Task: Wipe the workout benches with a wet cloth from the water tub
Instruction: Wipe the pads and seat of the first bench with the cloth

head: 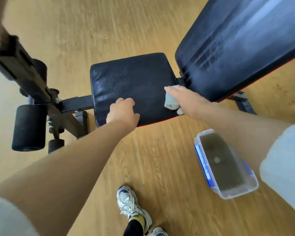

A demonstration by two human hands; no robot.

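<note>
- The backrest (237, 45) is rising just beyond the right hand (182, 97), to its right.
- The seat pad (134, 79) is stretching away to that hand's left, its long side running toward the left hand (122, 111).
- The water tub (237, 193) is sitting on the floor behind the right hand, beneath its forearm.
- The right hand is pressing down flat with straight fingers; the left is bracing on the pad with fingers curled (apparently holding nothing).
- The cloth (171, 103) is lying under the right palm at the seat's right edge.

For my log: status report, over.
Right hand presses pale grey cloth on black padded seat. Left hand rests curled on seat. Clear water tub aside on floor.
</note>
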